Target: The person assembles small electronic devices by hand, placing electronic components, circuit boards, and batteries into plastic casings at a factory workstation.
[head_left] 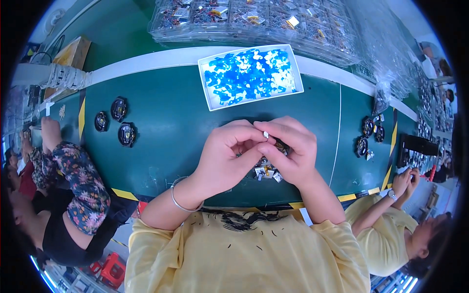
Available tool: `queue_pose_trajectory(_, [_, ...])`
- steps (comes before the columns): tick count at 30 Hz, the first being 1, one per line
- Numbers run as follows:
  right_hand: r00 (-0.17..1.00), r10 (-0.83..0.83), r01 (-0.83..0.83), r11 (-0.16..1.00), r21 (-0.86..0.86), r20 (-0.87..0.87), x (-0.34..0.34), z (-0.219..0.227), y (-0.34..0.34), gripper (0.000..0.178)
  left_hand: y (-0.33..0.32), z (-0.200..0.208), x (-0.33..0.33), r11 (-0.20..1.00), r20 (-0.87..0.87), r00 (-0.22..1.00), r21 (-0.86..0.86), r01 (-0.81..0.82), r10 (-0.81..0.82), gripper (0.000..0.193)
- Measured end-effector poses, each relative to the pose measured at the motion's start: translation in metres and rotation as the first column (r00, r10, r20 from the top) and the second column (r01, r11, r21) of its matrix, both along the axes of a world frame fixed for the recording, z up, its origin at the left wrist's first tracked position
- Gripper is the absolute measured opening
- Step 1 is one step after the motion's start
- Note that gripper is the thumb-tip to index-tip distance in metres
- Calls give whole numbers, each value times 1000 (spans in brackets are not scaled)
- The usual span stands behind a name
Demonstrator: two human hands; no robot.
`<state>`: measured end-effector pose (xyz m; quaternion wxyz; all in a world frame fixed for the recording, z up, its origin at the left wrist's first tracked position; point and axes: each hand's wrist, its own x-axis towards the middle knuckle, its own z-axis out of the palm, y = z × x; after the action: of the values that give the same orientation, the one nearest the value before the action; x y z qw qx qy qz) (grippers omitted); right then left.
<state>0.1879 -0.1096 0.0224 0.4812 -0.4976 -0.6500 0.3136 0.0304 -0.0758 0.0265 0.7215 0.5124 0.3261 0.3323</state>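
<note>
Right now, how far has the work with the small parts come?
Done: I cannot tell; no finished pile is clearly apart. In hand: the left hand and right hand pinch one small silvery part between them. Left: a small heap of parts beneath the hands, and the white tray holds many blue pieces.

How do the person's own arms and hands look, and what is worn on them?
Both forearms are bare. The left hand has a thin silver bangle at the wrist. The right hand wears nothing visible. Short pale yellow sleeves cover the upper arms.
</note>
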Motion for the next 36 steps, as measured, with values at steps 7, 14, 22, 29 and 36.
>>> queue_pose_trajectory(7, [976, -154, 127, 977, 172, 152, 15, -2, 9, 14, 6, 8, -2, 997, -68, 997, -59, 42, -46, 6])
queue_pose_trajectory(14, [968, -21, -51, 960, 277, 252, 11, 5, 12, 14, 5, 6, -7, 992, -167, 982, 79, 103, -88, 5])
queue_pose_trajectory(22, [830, -415, 356, 908, 218, 372, 20, -12, 35, 27, 12, 1, -10, 997, -177, 983, 53, 61, -51, 6])
queue_pose_trajectory(29, [958, -136, 110, 987, 114, 254, -5, 5, 2, 37, 14, 2, -12, 975, 46, 997, -215, -55, 67, 19])
queue_pose_trajectory(36, [985, -120, 100, 981, 164, 120, 8, 11, -11, 18, 3, 44, -42, 928, -379, 923, 364, 78, 72, 32])
